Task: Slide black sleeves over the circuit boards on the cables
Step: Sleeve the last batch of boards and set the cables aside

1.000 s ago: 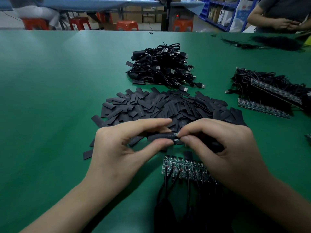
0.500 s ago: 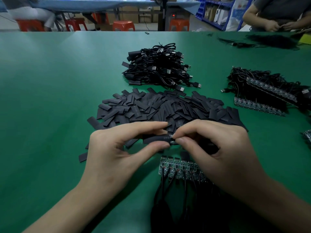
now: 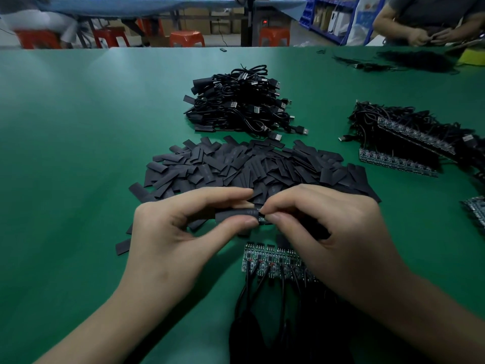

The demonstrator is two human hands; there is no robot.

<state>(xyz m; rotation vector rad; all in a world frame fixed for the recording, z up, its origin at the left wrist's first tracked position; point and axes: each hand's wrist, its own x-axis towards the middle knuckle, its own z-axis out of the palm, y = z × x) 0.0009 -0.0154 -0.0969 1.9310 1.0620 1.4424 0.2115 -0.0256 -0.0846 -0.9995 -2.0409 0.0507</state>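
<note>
My left hand [image 3: 173, 240] pinches a flat black sleeve [image 3: 233, 214] between thumb and forefinger, held level above the table. My right hand [image 3: 330, 227] pinches a small circuit board [image 3: 262, 218] at the sleeve's right end; only a sliver of the board shows between the fingertips. Its cable is hidden under my right palm. Just below the hands lies a row of bare circuit boards [image 3: 273, 261] with black cables [image 3: 249, 298] running toward me. Beyond the hands spreads a heap of loose black sleeves [image 3: 249, 166].
A pile of sleeved USB cables [image 3: 241, 101] sits behind the sleeve heap on the green table [image 3: 78, 153]. More cabled boards [image 3: 409, 145] lie at the right. Another person's hands [image 3: 430, 35] work at the far right corner. Orange stools [image 3: 186, 38] stand past the far edge.
Both hands stay pinched together at the same spot; less of the board shows at the sleeve's right end. The view has drifted slightly.
</note>
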